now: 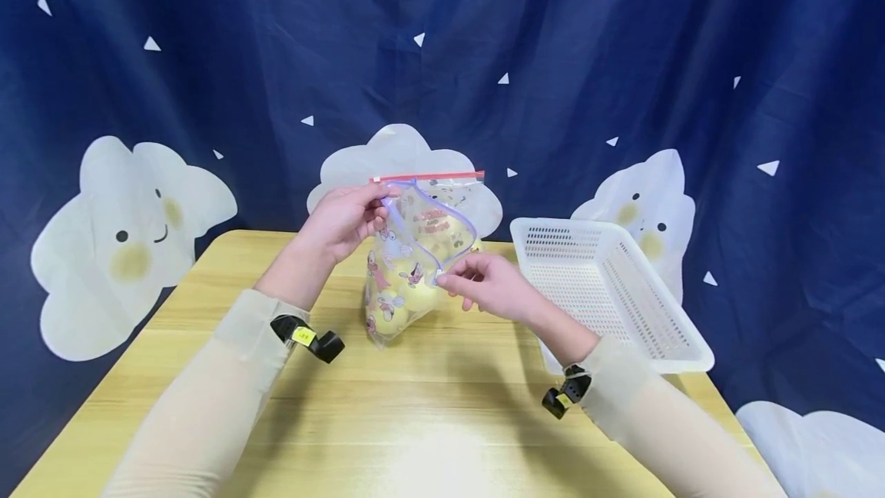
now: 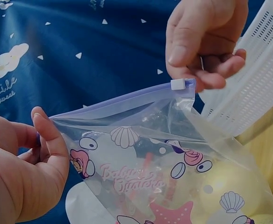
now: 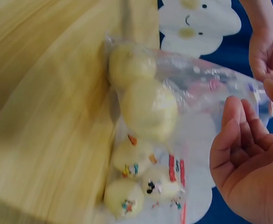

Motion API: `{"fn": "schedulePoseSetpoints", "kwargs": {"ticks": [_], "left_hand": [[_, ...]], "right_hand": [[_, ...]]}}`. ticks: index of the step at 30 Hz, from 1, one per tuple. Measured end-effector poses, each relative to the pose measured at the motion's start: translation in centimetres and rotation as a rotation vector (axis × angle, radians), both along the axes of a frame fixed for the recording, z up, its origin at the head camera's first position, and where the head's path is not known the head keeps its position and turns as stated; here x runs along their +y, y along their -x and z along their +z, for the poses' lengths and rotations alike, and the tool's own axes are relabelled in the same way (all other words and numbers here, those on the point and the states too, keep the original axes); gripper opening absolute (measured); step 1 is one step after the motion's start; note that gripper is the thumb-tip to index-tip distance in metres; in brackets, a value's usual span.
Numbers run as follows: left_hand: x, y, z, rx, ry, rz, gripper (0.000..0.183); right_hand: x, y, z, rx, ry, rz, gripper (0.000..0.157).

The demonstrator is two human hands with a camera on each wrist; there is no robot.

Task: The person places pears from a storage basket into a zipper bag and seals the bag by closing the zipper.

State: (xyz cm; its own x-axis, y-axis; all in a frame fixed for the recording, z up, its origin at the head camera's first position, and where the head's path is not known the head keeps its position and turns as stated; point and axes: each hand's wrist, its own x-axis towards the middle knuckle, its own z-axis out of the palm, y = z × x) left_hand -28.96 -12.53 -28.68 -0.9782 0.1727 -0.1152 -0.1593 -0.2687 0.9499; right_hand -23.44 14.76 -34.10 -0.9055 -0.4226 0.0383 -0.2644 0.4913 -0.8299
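A clear resealable bag (image 1: pixel 404 271) with a purple zip and pink sea-creature prints stands on the table, pale yellow round things (image 3: pixel 148 109) inside. My left hand (image 1: pixel 349 217) pinches its upper left corner. At the other end of the zip, my right hand (image 1: pixel 494 283) pinches near the white slider (image 2: pixel 177 84), thumb against fingertips in the head view; the left wrist view shows that hand partly behind the slider. The bag's mouth gapes between the hands. Close behind is a second clear bag (image 1: pixel 456 190) with a red zip, also holding pale yellow round things (image 3: pixel 123 197).
A white perforated plastic basket (image 1: pixel 681 329) sits at the right side of the wooden table (image 1: pixel 346 406). Behind the table hangs a dark blue curtain (image 1: pixel 442 37) with white clouds and triangles.
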Motion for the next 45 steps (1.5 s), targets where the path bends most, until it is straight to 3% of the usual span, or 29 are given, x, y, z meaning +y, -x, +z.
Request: {"fn": "schedulePoseSetpoints", "kwargs": {"ticks": [9,15,20,25,28,32,36,40,45], "left_hand": [[-0.2,-0.1,-0.1,-0.002,-0.004,0.006,0.024],[-0.5,-0.5,0.2,0.024,0.006,0.011,0.025],[-0.5,-1.3,0.7,0.096,0.03,0.012,0.02],[-0.2,-2.9,1.3,0.2,0.159,-0.026,0.021],[0.0,-4.2,1.5,0.244,0.25,-0.083,0.026],[0.2,-5.6,1.1,0.244,0.34,-0.17,0.031],[0.1,-6.2,0.4,0.233,0.39,-0.197,0.03],[-0.8,-5.9,-0.1,0.231,0.423,-0.158,0.034],[-2.8,-4.4,-1.7,0.21,0.459,0.006,0.044]], "right_hand": [[-1.5,-0.3,-0.9,0.008,0.014,-0.062,0.023],[-0.3,0.2,0.7,0.092,0.059,-0.153,0.019],[1.2,0.9,2.6,0.185,0.104,-0.22,0.017],[2.7,1.4,4.0,0.235,0.151,-0.292,0.019],[3.8,1.6,4.2,0.251,0.133,-0.319,0.02],[4.9,1.4,3.4,0.244,0.085,-0.301,0.018],[5.3,0.9,2.7,0.223,0.079,-0.275,0.018],[5.3,0.5,2.9,0.215,0.081,-0.273,0.019],[5.3,0.1,3.0,0.228,0.074,-0.264,0.019]]}}
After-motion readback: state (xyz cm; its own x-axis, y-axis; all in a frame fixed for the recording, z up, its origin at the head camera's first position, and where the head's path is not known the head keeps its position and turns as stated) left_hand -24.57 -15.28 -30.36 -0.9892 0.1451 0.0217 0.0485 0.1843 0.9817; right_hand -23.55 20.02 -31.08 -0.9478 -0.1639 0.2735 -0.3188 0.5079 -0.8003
